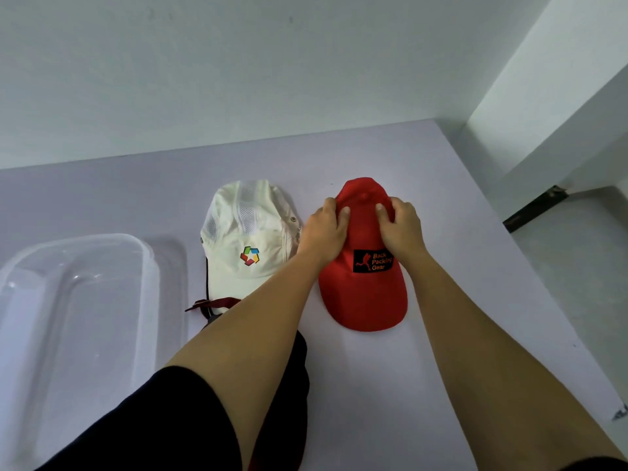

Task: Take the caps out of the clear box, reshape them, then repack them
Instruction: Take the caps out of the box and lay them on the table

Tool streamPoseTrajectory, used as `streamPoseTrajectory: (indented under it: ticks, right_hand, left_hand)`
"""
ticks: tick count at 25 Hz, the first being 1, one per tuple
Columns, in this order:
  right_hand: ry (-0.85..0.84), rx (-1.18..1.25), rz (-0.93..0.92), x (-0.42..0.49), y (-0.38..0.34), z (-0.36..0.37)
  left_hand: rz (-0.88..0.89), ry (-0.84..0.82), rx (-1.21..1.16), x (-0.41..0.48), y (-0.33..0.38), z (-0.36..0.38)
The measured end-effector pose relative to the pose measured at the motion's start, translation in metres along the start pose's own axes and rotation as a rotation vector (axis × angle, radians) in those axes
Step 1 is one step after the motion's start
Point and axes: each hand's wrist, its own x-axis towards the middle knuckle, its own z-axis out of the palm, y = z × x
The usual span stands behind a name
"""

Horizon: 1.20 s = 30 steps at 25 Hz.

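A red cap (363,294) with a black logo patch lies on the pale table, its brim toward me. My left hand (324,231) grips the crown's left side and my right hand (402,229) grips its right side, thumbs pressed on top. Just left of it lies a white cap (243,239) with mesh panels and a coloured logo. The clear box (68,300) stands at the left with nothing visible in it. A dark cap (292,385) lies partly hidden under my left forearm, and a dark red brim (212,304) shows beside it.
The table (390,385) runs to a white wall at the back. Its right edge drops to the floor, where a dark bracket (533,205) sits near a wall corner.
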Motion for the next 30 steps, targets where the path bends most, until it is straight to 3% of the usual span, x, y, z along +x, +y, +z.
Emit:
streamPoseTrajectory:
  ticks: [8,14,17,20,23,26,30]
  right_hand:
    - [-0.035,-0.022,-0.121,-0.048,-0.027,-0.006]
    - [-0.169,-0.087,-0.353,-0.131,-0.05,0.01]
    - [-0.242,-0.068,-0.383,-0.193,-0.056,0.026]
    - [-0.27,-0.02,-0.234,-0.258,-0.047,0.046]
    - [-0.35,0.109,-0.041,-0.291,-0.045,0.058]
    - [-0.365,0.174,0.022,-0.296,-0.037,0.066]
    - [-0.322,0.039,0.087,-0.302,-0.009,0.068]
  left_hand:
    - [0.083,0.055,-0.057,-0.038,0.0,-0.035]
    - [0.082,0.094,-0.022,-0.134,-0.027,-0.085]
    - [0.056,0.145,-0.013,-0.19,-0.053,-0.095]
    - [-0.119,0.184,-0.034,-0.237,-0.084,-0.093]
    - [-0.303,0.065,-0.088,-0.253,-0.114,-0.082]
    - [-0.271,-0.01,-0.079,-0.259,-0.128,-0.079]
    - [-0.227,-0.07,-0.044,-0.273,-0.129,-0.078]
